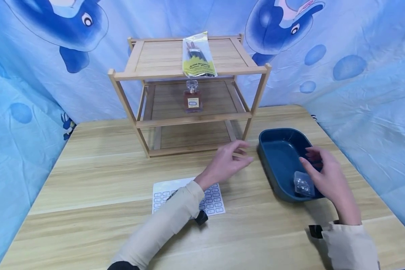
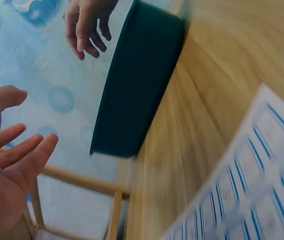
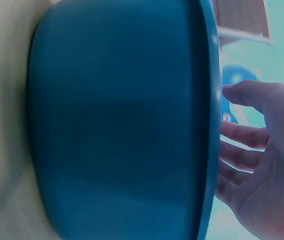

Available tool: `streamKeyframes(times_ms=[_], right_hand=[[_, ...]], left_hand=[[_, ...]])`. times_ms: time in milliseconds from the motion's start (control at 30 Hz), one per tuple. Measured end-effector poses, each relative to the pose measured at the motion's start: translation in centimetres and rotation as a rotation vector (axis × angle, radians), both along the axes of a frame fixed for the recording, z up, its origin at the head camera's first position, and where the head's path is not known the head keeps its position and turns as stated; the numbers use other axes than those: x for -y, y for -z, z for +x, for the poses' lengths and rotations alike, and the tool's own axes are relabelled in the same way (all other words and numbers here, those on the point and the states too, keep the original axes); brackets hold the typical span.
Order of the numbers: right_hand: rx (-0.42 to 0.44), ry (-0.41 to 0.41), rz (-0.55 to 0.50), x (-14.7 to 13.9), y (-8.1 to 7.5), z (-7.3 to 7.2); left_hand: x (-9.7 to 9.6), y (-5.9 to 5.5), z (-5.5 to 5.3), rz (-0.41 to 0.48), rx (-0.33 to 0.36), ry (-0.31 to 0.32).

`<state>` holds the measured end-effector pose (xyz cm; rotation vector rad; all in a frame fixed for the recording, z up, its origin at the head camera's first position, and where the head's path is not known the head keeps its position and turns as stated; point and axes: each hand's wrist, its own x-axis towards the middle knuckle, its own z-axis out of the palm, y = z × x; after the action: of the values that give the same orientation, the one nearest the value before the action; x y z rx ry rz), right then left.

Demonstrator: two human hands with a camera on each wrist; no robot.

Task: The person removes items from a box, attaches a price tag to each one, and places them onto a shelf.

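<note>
A dark teal bin (image 1: pixel 279 157) stands on the right part of the table, with a small clear plastic box of shiny bits (image 1: pixel 303 184) inside at its near end. Over the bin's right side hovers my right hand (image 1: pixel 327 176), fingers loosely bent and holding nothing. My left hand (image 1: pixel 227 163) is in the air left of the bin, thumb and fingers spread apart, also holding nothing. Beneath the left forearm lies a white sheet of blue-framed labels (image 1: pixel 213 200), partly hidden by the sleeve. In the right wrist view, the bin's outer wall (image 3: pixel 117 120) fills most of the picture.
A wooden three-tier shelf (image 1: pixel 194 120) stands at the table's back. A bag of artist brushes (image 1: pixel 199 56) lies on its top tier, hanging slightly over the front edge. On the middle tier stands a perfume bottle (image 1: pixel 193 98) with a label. A blue dolphin-printed curtain (image 1: pixel 202 18) surrounds the table.
</note>
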<state>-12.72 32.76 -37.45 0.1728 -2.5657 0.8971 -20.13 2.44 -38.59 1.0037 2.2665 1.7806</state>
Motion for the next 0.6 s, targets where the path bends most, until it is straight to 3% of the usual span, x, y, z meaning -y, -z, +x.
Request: streamKeyframes(times_ms=[333,500,600], right_hand=[[-0.046,0.182,-0.073,-2.9,0.8,2.6],[-0.1,0.259,-0.107,-3.4,1.6,3.5],[-0.106,0.304,-0.112,-3.7,2.0,4.0]], left_hand=[[-4.0,0.1,-0.1,-0.048,-0.014,0.133],[-5.8,0.1,-0.1,-0.137,-0.072,0.169],[-6.6,0.4,-0.2,-0.187,-0.068,0.19]])
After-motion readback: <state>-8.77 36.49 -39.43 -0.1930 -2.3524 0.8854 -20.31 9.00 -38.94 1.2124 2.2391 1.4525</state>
